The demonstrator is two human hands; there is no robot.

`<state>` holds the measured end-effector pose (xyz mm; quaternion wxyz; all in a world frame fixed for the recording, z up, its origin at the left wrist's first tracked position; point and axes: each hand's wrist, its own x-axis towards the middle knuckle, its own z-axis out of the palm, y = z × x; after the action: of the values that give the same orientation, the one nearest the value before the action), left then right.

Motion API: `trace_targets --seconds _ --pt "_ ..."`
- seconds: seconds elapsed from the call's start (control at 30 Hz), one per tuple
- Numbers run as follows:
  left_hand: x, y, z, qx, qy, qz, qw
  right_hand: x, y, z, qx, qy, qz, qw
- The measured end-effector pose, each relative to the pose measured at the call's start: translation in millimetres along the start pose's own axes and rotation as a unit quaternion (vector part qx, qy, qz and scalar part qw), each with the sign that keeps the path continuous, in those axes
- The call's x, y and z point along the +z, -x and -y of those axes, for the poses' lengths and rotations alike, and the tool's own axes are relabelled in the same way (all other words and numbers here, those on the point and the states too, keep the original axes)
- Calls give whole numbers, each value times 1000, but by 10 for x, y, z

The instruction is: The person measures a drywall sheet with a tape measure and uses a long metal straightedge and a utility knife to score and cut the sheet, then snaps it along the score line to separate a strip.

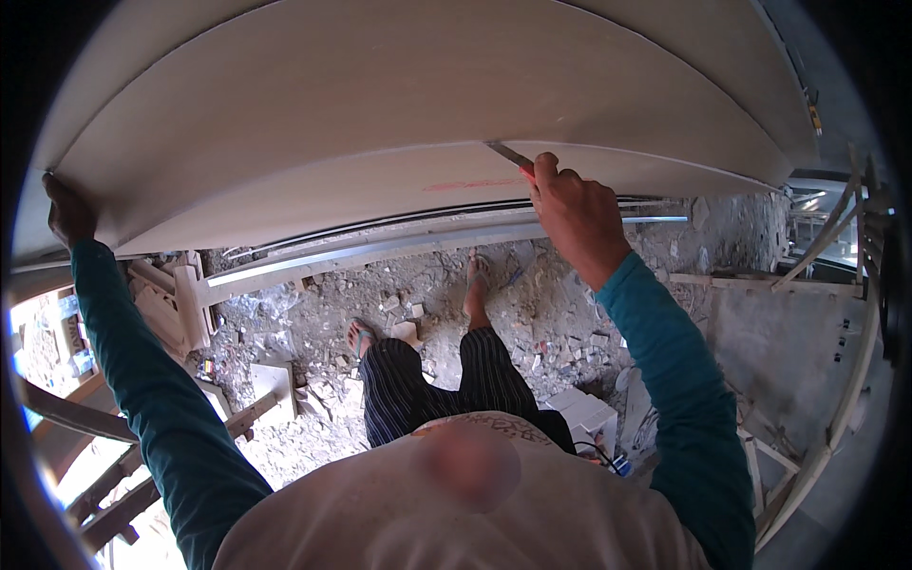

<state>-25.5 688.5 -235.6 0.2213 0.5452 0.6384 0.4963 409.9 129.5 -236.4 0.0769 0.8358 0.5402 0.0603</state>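
Note:
A large tan board (408, 85) with long seams or scored lines across it spans the top of the head view. At its left edge, my left hand (70, 214) grips the board, with part of its fingers hidden. My right hand (578, 211) is closed around the red handle of a knife (514, 158). The thin metal blade points up and left, and its tip touches the lower line on the board. Below that line, faint red marks (475, 184) show on the board's face.
Long metal channels (380, 252) lie beneath the board. Rubble (437, 313) covers the ground around my sandalled feet. Wooden pieces (180, 299) stand at left, a white box (581, 413) sits near my legs, and a curved wooden frame (845, 389) rises at right.

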Motion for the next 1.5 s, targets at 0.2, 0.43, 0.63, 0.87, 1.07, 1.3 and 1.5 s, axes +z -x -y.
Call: trace_targets --seconds 0.2,0.43,0.63,0.87,1.07,1.3,1.5 --pt "4 16 57 -11 -35 -1 999 -11 68 -56 5 -28 6 1000" --pt "65 -60 149 1 -40 7 999 20 408 -947 67 57 52 995" --pt "37 -3 93 26 -57 17 998 95 416 -1062 32 82 -8 996" --pt "20 107 -13 4 -28 0 1000 230 480 -1207 25 85 -3 996" --pt "82 191 -75 1 1 -1 1000 345 525 -1313 11 82 -66 994" --pt "56 202 -60 -16 -10 -13 1000 489 946 -1916 103 37 -29 994" --pt "26 152 -28 -8 -20 -8 1000 956 1317 -1784 208 2 -93 974"
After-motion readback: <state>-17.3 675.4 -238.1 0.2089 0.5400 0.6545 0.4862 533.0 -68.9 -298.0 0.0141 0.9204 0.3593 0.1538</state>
